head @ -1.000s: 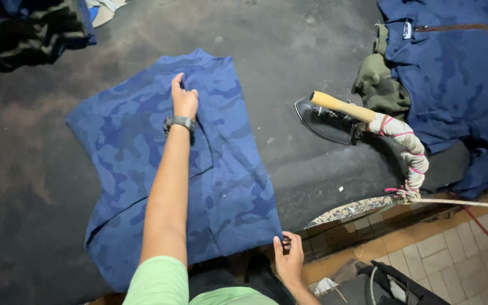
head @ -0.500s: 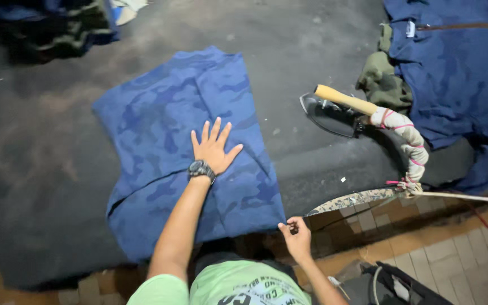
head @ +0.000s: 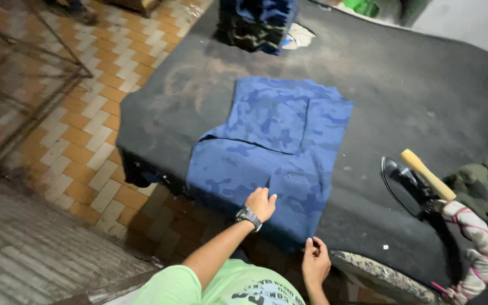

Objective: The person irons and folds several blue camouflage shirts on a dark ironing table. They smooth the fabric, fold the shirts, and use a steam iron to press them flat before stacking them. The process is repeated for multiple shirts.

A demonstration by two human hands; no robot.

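Note:
A blue camouflage garment (head: pixel 272 152) lies folded on the dark padded table (head: pixel 413 85), its near edge hanging at the table's front. My left hand (head: pixel 261 203), with a watch on the wrist, rests on the garment's near edge, fingers curled into the cloth. My right hand (head: pixel 314 262) pinches the garment's lower right corner at the table's front edge.
An iron with a wooden handle (head: pixel 419 181) and a cloth-wrapped cord sits right of the garment. Green and blue cloth (head: pixel 481 186) lies at the far right. A stack of folded garments (head: pixel 255 22) stands at the table's far end. Tiled floor (head: pixel 86 130) lies left.
My left hand has drawn back from the middle of the garment to its near edge. The view has swung left and the right hand stays at the corner.

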